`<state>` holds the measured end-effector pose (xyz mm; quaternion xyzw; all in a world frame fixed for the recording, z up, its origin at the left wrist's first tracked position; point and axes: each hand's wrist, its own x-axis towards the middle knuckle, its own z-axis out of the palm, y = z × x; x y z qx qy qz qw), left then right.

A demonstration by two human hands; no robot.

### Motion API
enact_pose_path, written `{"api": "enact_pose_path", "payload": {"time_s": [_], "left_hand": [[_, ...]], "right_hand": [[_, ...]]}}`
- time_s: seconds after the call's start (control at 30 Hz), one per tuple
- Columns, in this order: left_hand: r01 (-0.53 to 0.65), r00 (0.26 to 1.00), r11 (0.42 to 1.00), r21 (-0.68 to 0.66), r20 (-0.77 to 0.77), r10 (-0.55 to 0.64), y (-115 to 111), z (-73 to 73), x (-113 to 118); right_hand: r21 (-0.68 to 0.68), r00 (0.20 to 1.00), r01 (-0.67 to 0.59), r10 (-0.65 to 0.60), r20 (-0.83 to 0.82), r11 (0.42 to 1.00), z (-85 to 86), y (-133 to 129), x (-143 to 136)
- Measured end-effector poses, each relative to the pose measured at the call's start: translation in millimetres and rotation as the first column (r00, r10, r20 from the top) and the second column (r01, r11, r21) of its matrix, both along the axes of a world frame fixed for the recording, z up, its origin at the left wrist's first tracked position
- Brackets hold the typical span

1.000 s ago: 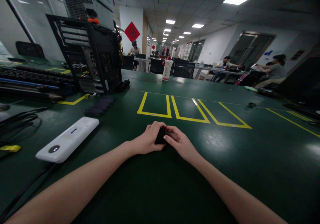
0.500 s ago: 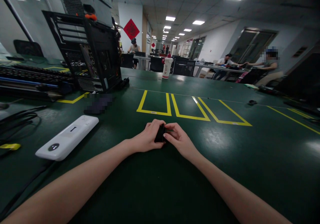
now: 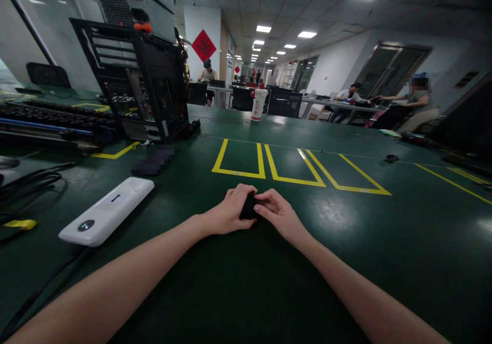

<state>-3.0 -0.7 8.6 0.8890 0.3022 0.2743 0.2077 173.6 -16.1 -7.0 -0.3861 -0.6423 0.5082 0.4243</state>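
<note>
A small black object, boxy in outline, sits between my hands in the head view; its exact kind cannot be made out. My left hand is closed around its left side, with the thumb below and the fingers over the top. At its right edge, my right hand pinches with thumb and index finger. Whether the right fingertips hold a separate part is hidden. Both forearms reach in from the lower corners, and the hands are low at the green tabletop.
Yellow tape outlines mark the table beyond my hands. At left are a white device with a cable, a dark phone-like slab and an open computer case. A white cup stands farther back. People sit at distant tables.
The whole view has shifted slightly to the right. Both hands keep nearly the same grip on the black object.
</note>
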Motion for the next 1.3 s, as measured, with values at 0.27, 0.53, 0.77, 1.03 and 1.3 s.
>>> {"api": "enact_pose_path", "payload": {"time_s": [0.27,0.53,0.77,1.03,1.3], "left_hand": [[0.007,1.0,1.0,-0.009,-0.008,-0.007,0.4,0.6,0.1],[0.002,1.0,1.0,-0.006,-0.017,-0.002,0.2,-0.7,0.3],[0.003,1.0,1.0,0.008,-0.011,-0.003,1.0,-1.2,1.9],[0.002,1.0,1.0,-0.008,-0.012,-0.003,-0.4,0.3,0.8],[0.007,1.0,1.0,0.001,-0.014,-0.007,-0.4,0.3,0.6]], "right_hand": [[-0.038,0.997,0.007,-0.004,0.081,0.999,2.0,-0.1,2.2],[0.006,0.999,-0.043,0.043,-0.014,0.999,-1.2,-1.7,2.2],[0.018,1.0,0.021,-0.021,0.014,1.0,-2.7,1.5,-1.1],[-0.032,0.996,-0.085,0.084,-0.027,0.996,0.3,-1.2,2.8],[-0.012,1.0,-0.007,0.006,-0.016,1.0,-1.4,-0.3,-0.1]]}}
